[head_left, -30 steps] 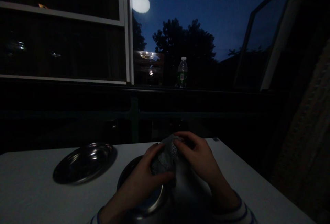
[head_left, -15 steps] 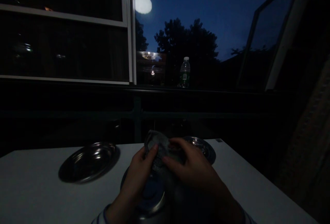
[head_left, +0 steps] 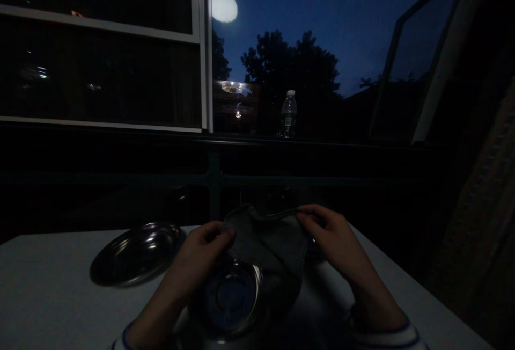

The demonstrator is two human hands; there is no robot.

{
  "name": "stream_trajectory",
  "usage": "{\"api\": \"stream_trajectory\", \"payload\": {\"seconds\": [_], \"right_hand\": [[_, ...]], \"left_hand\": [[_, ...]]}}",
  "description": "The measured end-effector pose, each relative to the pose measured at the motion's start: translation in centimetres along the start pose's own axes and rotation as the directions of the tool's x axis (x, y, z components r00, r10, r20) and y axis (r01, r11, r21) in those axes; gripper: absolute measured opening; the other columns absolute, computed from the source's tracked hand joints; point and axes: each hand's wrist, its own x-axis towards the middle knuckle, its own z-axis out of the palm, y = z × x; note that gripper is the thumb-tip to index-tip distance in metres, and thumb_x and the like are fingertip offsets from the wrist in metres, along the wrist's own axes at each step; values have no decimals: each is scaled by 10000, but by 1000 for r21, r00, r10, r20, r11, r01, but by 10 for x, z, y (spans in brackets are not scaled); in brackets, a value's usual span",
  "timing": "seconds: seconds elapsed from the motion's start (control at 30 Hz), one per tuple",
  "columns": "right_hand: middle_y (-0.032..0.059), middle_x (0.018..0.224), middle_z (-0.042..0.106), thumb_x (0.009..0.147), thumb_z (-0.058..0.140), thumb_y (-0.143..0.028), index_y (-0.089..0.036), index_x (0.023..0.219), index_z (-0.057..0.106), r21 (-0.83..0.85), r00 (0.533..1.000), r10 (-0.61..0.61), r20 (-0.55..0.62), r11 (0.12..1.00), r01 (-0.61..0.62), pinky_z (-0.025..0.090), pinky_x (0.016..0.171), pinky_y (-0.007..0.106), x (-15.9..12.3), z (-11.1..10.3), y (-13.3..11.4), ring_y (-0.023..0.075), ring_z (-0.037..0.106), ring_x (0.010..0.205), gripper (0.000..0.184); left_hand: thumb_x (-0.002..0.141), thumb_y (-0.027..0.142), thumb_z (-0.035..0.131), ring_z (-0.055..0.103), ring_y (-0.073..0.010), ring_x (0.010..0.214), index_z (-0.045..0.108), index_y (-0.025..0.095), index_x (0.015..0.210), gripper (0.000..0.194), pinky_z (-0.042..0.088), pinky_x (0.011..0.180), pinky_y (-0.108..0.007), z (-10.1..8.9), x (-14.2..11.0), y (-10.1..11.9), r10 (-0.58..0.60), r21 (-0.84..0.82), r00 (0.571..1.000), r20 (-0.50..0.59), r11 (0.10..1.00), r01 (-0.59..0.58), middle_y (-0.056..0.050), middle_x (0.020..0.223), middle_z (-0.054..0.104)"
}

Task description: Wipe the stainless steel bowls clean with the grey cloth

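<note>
A dark grey cloth [head_left: 269, 242] with a stitched edge hangs spread between my two hands. My left hand [head_left: 205, 248] pinches its left edge, thumb on top. The cloth's upper right corner is held between the thumb and fingers of my right hand [head_left: 328, 234]. Just below the cloth stands a round metal vessel [head_left: 231, 296] with a shiny rim and a bluish inside or top; the dim light hides which. Behind the cloth and my right hand, a second metal dish [head_left: 315, 250] is mostly covered.
An oval shiny metal dish [head_left: 134, 256] lies on the left of the white table [head_left: 48, 296]. A clear plastic bottle [head_left: 288, 116] with a white cap stands on the sill of the open window. The table's right edge [head_left: 418, 291] slopes toward me.
My hands have moved apart, the right one outward to the right. The cloth, bunched between them before, is now opened out and covers most of the right-hand dish.
</note>
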Motion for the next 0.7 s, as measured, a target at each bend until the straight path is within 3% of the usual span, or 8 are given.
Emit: {"api": "stream_trajectory", "payload": {"seconds": [0.13,0.27,0.5,0.7], "right_hand": [[45,798,678,745,564,-435,-155,933,642,45,997,14,-70,999,-11,457,608,262,2,-16,1,184,619,735,346],[49,844,672,766,541,-454,-158,971,623,16,993,3,-115,1000,-1,454,611,268,4,-20,5,186,612,735,369],[63,974,635,856,411,-395,-192,1009,583,-176,955,-207,-213,969,171,438,775,325,11,-5,18,215,580,913,307],[49,901,642,884,341,-384,-235,1021,550,-314,943,-227,-242,938,145,404,826,365,12,4,26,230,580,946,290]], "left_hand": [[678,330,647,593,-160,673,666,166,779,194,422,610,-229,-15,2,4,57,-71,997,-56,996,-61,-9,671,664],[714,385,610,590,-165,717,627,194,932,290,420,599,-230,-17,2,5,47,-144,993,-110,988,-63,-2,757,665],[737,422,570,595,-193,788,649,214,893,272,428,664,-234,-12,1,8,246,160,933,-263,965,-209,-10,830,677],[716,490,564,617,-240,786,690,180,804,346,445,685,-267,-12,2,12,182,190,939,-294,973,-129,-38,766,704]]}}
